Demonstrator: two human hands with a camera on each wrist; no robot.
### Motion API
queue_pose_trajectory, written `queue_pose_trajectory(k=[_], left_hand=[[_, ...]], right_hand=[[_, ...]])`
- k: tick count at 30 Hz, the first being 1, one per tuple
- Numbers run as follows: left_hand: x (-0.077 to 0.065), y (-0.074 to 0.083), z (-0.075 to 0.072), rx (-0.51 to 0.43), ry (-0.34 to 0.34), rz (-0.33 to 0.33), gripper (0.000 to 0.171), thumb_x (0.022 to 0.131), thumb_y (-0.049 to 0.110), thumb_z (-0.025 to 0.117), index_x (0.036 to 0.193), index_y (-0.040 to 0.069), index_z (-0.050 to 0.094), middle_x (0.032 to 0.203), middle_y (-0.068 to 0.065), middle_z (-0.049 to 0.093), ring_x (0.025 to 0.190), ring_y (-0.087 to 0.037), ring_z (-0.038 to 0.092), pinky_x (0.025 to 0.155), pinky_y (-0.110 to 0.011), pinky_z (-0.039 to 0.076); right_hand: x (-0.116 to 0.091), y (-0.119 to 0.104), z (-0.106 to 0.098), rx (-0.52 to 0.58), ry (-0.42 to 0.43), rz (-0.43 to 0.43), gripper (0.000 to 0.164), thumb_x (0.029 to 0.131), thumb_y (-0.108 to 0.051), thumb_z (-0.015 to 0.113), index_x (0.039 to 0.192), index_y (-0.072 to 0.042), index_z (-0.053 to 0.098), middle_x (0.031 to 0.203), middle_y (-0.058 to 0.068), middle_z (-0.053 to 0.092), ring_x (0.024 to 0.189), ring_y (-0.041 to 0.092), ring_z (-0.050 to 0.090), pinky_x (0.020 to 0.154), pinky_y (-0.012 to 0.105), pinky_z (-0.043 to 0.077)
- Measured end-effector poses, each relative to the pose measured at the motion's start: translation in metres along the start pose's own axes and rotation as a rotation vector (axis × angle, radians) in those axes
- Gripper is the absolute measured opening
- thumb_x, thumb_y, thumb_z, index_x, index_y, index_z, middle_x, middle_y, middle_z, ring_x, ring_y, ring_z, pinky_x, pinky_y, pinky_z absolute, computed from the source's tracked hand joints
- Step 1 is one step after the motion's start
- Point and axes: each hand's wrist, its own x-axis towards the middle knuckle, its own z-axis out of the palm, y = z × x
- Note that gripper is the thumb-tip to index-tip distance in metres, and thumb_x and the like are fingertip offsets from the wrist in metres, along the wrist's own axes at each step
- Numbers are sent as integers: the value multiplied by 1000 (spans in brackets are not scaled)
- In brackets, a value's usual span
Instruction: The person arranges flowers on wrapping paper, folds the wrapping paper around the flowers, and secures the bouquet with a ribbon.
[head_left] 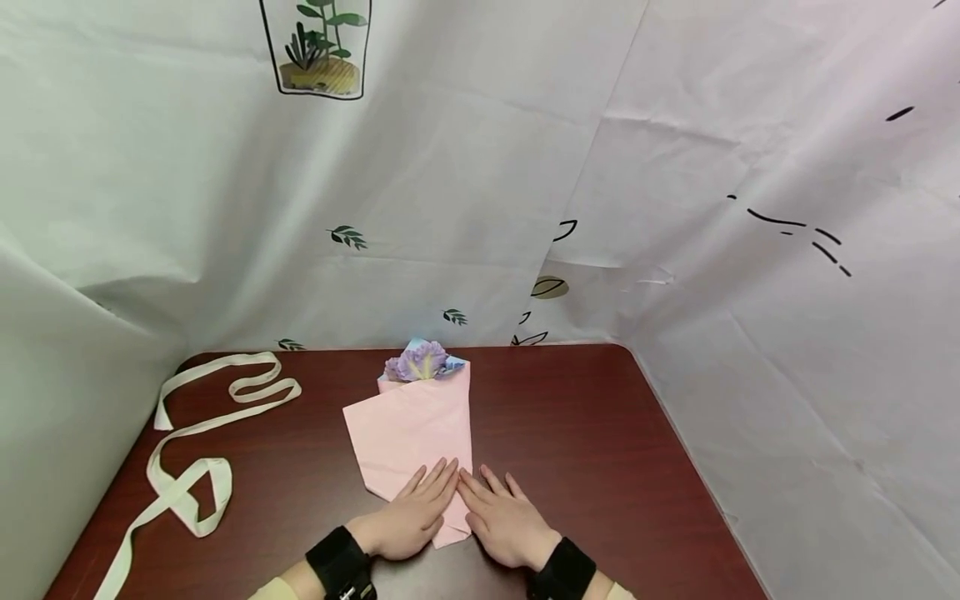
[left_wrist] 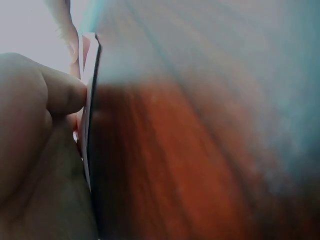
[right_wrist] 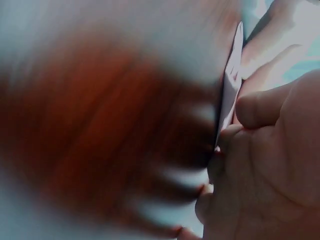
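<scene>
A pink sheet of wrapping paper (head_left: 412, 425), folded into a cone, lies on the table with its narrow end toward me. From its top shows a purple flower (head_left: 422, 361) with blue-edged paper round it. My left hand (head_left: 411, 512) rests on the lower part of the paper with straight fingers. Beside it, the right hand (head_left: 504, 521) lies along the paper's lower right edge, fingers extended, the fingertips of both hands close together. In the left wrist view, the thumb (left_wrist: 65, 92) touches the paper's thin edge. The right wrist view shows fingers (right_wrist: 265, 107) against the paper edge too.
A long cream ribbon (head_left: 217, 421) lies in loose loops along the left side of the dark red-brown table (head_left: 570, 433). Pale printed cloth (head_left: 465, 167) hangs behind the table and along its sides.
</scene>
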Motion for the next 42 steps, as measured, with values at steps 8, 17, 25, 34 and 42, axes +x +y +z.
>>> queue_pose_trajectory(k=[8,17,25,34,42], left_hand=[[-6,16,-26,59,-131,68,49,110,30,52,160,31,51,175,-21,21,159,-48,20,120,-69,23],[-10,16,-32,-8,-150,83,59,101,64,59,155,41,55,176,-17,18,160,-49,17,120,-69,20],[-8,14,-33,17,-151,95,62,97,66,63,154,44,55,176,-17,19,160,-49,15,120,-69,19],[-8,17,-34,24,-156,110,64,95,62,68,155,46,52,176,-17,20,160,-48,16,120,-68,20],[-8,19,-37,13,-155,107,65,95,62,68,156,46,51,176,-17,20,160,-48,15,120,-68,19]], right_hand=[[12,52,-8,-97,-38,-271,51,117,-35,33,167,-26,37,172,-10,32,160,32,28,123,64,28],[31,79,-13,-223,-35,-403,50,118,-37,30,168,-32,32,172,-15,29,162,27,25,126,60,26],[48,97,-16,-202,14,-422,51,117,-35,31,168,-27,34,173,-12,31,160,30,29,124,62,28],[79,117,-23,-191,22,-285,53,117,-40,30,169,-34,29,173,-14,30,162,25,25,127,60,23],[97,126,-25,-190,28,-227,54,116,-43,30,169,-32,29,173,-12,30,162,25,24,128,57,21]])
